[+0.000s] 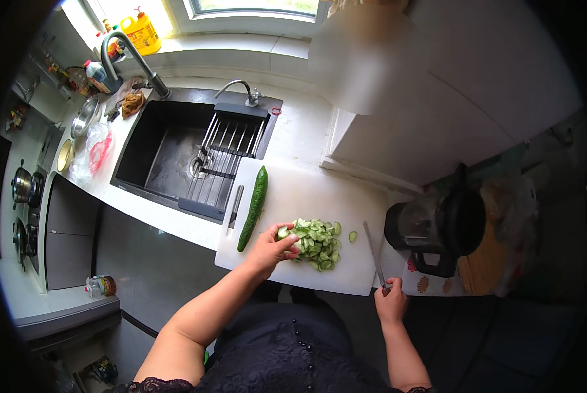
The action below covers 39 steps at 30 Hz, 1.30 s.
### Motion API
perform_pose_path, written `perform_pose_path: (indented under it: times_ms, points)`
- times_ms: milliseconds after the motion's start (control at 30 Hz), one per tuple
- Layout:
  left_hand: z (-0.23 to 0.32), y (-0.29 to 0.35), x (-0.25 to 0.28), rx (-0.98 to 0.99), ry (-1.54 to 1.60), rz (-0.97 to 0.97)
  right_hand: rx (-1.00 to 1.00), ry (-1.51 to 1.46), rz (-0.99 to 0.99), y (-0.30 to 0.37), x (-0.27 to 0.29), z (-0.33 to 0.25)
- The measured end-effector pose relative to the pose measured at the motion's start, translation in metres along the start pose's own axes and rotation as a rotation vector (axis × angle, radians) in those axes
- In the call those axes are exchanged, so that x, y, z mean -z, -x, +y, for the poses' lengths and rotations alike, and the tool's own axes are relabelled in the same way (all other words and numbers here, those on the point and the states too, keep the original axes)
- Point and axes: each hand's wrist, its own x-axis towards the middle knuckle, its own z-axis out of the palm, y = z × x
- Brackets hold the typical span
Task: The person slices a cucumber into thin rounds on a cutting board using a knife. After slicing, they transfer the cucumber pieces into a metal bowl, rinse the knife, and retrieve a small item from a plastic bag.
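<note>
A heap of thin green cucumber slices point(320, 245) lies on the white cutting board point(293, 183). My left hand point(267, 250) is at the heap's left edge, fingers and thumb apart, with a slice showing in the gap between them. Further left, a whole dark green cucumber point(253, 208) rests lengthwise on the board. One loose slice point(353, 236) sits apart, right of the heap. My right hand point(391, 302) is closed around the handle of a knife point(374, 252); its blade points away from me along the board's right edge.
Beyond the board is a dark sink point(156, 144) with a metal drying rack point(225, 154) across its right part. A blender jug point(431, 229) stands close right of the knife. Left of the sink are a metal bowl point(84, 118) and a plastic bag point(95, 150).
</note>
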Motion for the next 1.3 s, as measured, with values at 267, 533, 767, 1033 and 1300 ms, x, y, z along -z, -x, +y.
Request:
perform_pose_path:
  times_ms: [267,533,767,1033,1300]
  points:
    - [-0.023,0.019,0.021,0.094,0.141,-0.098,-0.130,-0.161,-0.037,0.017,-0.036,-0.041]
    - [-0.035,0.024,-0.009,-0.025,0.091,-0.176,0.055,-0.217,0.153,-0.026,-0.081,-0.054]
    - [-0.071,0.035,-0.023,-0.083,0.197,-0.011,0.208,0.034,0.049,-0.039,-0.096,-0.042]
    - [-0.147,0.149,0.065,-0.423,0.474,0.443,1.019,-0.433,-0.491,0.059,-0.101,-0.207]
    - [-0.257,0.323,0.161,-0.773,1.001,0.962,1.582,-0.316,-1.639,0.283,-0.192,-0.331]
